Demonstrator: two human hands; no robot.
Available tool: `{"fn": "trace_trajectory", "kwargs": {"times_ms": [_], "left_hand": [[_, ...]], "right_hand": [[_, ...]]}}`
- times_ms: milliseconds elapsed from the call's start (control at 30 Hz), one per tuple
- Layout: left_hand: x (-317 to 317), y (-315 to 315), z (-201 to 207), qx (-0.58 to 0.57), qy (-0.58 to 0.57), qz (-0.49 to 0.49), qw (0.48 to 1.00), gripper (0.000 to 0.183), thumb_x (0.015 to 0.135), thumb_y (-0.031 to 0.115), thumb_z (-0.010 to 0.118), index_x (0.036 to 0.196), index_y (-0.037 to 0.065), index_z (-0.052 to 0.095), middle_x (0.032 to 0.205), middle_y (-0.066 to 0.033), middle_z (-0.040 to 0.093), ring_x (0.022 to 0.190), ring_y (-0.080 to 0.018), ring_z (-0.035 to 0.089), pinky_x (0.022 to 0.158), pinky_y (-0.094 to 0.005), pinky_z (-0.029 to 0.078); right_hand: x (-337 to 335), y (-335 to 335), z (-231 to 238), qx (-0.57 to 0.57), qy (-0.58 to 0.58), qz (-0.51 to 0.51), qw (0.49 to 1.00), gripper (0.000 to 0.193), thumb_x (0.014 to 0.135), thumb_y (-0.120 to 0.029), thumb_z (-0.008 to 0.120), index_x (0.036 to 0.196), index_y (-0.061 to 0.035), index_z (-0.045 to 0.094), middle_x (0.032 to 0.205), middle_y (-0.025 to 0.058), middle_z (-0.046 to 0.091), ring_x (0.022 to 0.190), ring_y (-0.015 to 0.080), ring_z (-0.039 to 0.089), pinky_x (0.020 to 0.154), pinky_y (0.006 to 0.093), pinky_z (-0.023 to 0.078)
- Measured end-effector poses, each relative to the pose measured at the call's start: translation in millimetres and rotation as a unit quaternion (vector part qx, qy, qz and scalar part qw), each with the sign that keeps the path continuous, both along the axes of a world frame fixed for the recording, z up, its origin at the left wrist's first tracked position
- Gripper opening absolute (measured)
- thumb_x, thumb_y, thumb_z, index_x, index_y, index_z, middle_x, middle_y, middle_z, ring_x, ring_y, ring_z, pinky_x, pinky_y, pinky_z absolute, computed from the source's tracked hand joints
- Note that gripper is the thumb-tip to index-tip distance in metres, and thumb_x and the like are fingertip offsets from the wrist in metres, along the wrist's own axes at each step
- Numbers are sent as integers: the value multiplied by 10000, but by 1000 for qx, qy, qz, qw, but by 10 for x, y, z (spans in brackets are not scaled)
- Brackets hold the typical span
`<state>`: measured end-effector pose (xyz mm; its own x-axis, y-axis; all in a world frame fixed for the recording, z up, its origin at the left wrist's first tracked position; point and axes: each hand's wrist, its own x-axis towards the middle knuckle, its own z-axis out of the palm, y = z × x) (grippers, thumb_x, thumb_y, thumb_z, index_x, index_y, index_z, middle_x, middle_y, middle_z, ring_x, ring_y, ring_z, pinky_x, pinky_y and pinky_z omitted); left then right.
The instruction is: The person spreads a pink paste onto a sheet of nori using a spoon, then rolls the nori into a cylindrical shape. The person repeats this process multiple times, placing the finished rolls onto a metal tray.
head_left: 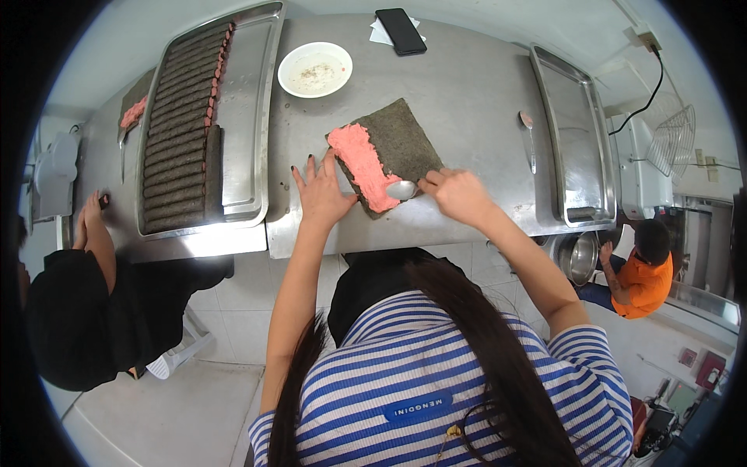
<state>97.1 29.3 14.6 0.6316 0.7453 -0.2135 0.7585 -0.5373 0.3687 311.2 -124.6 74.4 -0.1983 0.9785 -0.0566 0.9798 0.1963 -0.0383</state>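
Observation:
A dark seaweed sheet [405, 136] lies at a slant on the steel table in front of me. Pink paste [359, 159] covers a band along its left side. My right hand [459, 194] is closed round the handle of a metal spoon [401, 190], whose bowl rests on the lower end of the paste. With fingers spread, my left hand [323, 191] lies at the sheet's left edge, its fingertips by the paste. The spoon's handle is mostly hidden in my right hand.
On the left, a steel tray [263, 117] holds many dark rolls with pink filling. Behind the sheet stand a white bowl [315, 70] of cloudy liquid and a phone [401, 31]. Rightward lie another spoon [528, 140] and a second tray [545, 93]. Co-workers are at both sides.

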Motion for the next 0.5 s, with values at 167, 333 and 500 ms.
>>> {"fn": "trace_trajectory", "kwargs": {"times_ms": [167,333,500], "left_hand": [[-3,0,2,2,2,-1,1000,1038,621,348,815,1431,74,226,1370,-167,483,1370,-369,306,1114,-620,113],[2,3,28,-5,3,0,1000,1030,625,344,812,1430,76,228,1358,-170,495,1370,-370,305,1115,-618,113],[6,-2,26,-1,-9,-1,1000,1024,626,338,810,1426,74,227,1342,-171,509,1369,-372,305,1115,-618,114]], "right_hand": [[-395,-116,-176,-25,-15,-8,1000,234,748,-113,563,959,-39,631,826,55,589,763,222,627,606,345,521],[-508,-123,-160,-44,-34,15,998,157,750,-119,570,852,-17,631,814,80,595,751,224,624,613,338,524],[-310,-91,-125,-29,-31,40,998,127,766,-132,569,811,-35,636,809,71,595,784,217,617,641,341,524]]}}
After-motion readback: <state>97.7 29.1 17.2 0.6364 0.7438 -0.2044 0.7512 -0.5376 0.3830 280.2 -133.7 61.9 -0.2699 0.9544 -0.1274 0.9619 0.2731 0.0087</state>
